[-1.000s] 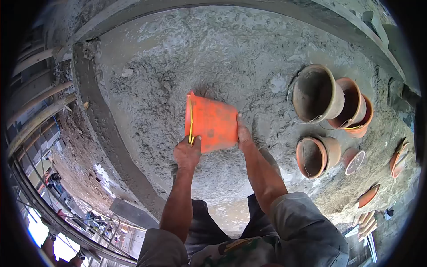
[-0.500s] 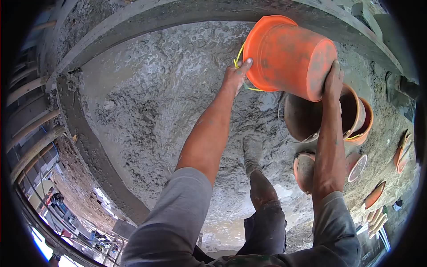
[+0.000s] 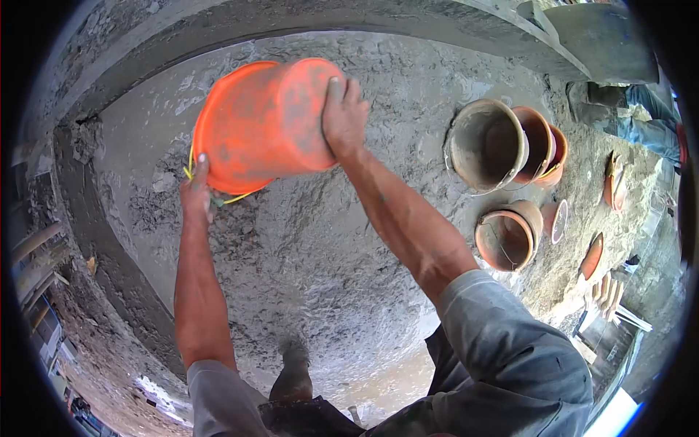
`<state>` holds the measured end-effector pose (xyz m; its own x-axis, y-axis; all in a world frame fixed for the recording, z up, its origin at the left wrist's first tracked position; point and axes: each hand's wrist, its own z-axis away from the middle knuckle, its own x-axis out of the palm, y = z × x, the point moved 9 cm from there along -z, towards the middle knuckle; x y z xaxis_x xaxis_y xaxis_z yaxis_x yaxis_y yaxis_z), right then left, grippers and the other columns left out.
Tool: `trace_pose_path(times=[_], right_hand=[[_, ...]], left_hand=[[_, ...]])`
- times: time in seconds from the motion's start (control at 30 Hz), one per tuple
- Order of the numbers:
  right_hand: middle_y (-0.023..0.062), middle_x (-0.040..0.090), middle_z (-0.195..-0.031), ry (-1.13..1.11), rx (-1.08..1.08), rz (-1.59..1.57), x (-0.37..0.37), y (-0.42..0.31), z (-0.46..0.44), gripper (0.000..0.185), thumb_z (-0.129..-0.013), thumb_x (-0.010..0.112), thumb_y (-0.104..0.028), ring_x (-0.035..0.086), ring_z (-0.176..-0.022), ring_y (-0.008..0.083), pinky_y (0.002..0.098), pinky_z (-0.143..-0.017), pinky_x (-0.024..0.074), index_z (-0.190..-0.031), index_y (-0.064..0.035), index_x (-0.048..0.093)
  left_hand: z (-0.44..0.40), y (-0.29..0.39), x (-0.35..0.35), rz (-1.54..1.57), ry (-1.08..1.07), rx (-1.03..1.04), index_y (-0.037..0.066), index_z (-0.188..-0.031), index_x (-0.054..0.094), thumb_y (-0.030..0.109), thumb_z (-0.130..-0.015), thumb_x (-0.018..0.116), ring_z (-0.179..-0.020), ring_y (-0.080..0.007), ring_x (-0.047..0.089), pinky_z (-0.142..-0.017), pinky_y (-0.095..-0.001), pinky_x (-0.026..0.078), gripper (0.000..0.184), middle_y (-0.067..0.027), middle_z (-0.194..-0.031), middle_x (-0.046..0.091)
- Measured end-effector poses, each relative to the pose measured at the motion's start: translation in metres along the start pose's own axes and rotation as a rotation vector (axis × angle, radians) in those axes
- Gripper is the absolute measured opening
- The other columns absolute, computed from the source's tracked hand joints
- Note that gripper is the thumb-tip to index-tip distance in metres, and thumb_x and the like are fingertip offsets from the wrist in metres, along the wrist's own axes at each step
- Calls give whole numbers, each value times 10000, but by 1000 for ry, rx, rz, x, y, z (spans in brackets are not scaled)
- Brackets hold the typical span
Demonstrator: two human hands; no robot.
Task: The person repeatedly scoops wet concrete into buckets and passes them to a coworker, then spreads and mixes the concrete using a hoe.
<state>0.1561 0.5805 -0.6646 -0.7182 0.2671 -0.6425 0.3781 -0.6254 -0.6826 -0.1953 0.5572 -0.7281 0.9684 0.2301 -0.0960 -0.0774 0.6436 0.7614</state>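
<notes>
An orange bucket with grey smears is held up on its side over wet concrete. Its mouth faces left and its base faces right, so its inside is hidden. My left hand grips the rim at the lower left, beside the yellow handle. Against the bucket's base, my right hand is pressed with its fingers bent over the edge. Below my hands, one of my legs stands in the wet concrete.
Several dirty buckets lie to the right, with another group just below them. A raised concrete edge runs along the far side, and a form edge along the left. A person's legs show at the far right.
Both my hands have carried the orange bucket to the left. My view has shifted, and the buckets on the right are now less covered by my right arm.
</notes>
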Motion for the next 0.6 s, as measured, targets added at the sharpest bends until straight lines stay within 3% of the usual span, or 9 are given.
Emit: trace_pose_path(times=[0.07, 0.2, 0.23, 0.27, 0.33, 0.4, 0.47, 0.57, 0.6], right_hand=[[246, 379, -1163, -131, -33, 42, 40, -45, 60, 653, -854, 351, -581, 388, -1108, 418, 509, -908, 347, -1338, -148, 285], [228, 384, -1101, -521, -320, 34, 75, -115, 167, 618, -828, 491, -490, 387, -1078, 388, 519, -891, 352, -1297, -130, 311], [224, 384, -1112, -615, -370, 28, 70, -116, 192, 610, -823, 514, -473, 380, -1096, 386, 529, -909, 329, -1289, -124, 333], [220, 384, -1123, -704, -417, 19, 61, -117, 210, 602, -818, 536, -457, 373, -1115, 383, 539, -927, 307, -1281, -119, 354], [216, 391, -1125, -887, -457, 22, 27, -95, 216, 602, -807, 563, -439, 349, -1158, 392, 544, -974, 251, -1271, -100, 385], [230, 382, -1174, -648, -600, 188, -41, -60, 160, 610, -806, 564, -433, 316, -1201, 406, 548, -993, 221, -1278, -89, 387], [239, 301, -1340, -147, -645, 544, -143, -10, 56, 679, -785, 596, -386, 244, -1273, 399, 564, -1015, 195, -1333, -92, 323], [200, 268, -1399, 331, -260, 1064, -318, 113, -85, 769, -764, 614, -320, 189, -1316, 362, 580, -1010, 209, -1387, -107, 217], [220, 325, -1353, 341, -90, 1216, -364, 156, -99, 674, -774, 550, -179, 357, -1237, 389, 567, -943, 332, -1369, -89, 247]], left_hand=[[32, -8, -81, 61, 81, 42, 67, -881, 603, 455, -813, 631, -503, -108, 426, -470, -271, 337, 395, 5, -626, 512], [149, -64, -173, 316, 376, -65, 94, -1045, 542, 515, -826, 576, -590, -88, 446, -511, -251, 344, 476, 22, -815, 561], [160, -112, -212, 308, 179, -77, 99, -1120, 517, 503, -854, 537, -697, -110, 516, -568, -263, 412, 484, -4, -941, 578], [189, -134, -225, 412, 260, -90, 108, -1215, 466, 477, -878, 502, -907, -160, 555, -683, -295, 472, 501, -41, -1113, 549], [271, -115, -165, 376, 279, -152, 126, -1303, 389, 459, -886, 478, -1113, -206, 499, -858, -339, 475, 542, -58, -1264, 473], [306, -110, -89, 423, 184, -235, 102, -1314, 377, 497, -861, 504, -1125, -219, 493, -886, -347, 470, 614, -66, -1269, 473], [308, -114, -25, 437, 128, -321, 44, -1242, 438, 465, -852, 549, -1004, -202, 546, -828, -327, 485, 584, -93, -1153, 537], [280, -80, 65, 117, 99, -296, -37, -1067, 540, 357, -844, 618, -748, -150, 593, -673, -280, 508, 460, -101, -917, 611], [272, -70, 89, 94, 80, -236, -35, -1045, 547, 343, -839, 628, -709, -132, 579, -628, -270, 491, 438, -88, -894, 609]])
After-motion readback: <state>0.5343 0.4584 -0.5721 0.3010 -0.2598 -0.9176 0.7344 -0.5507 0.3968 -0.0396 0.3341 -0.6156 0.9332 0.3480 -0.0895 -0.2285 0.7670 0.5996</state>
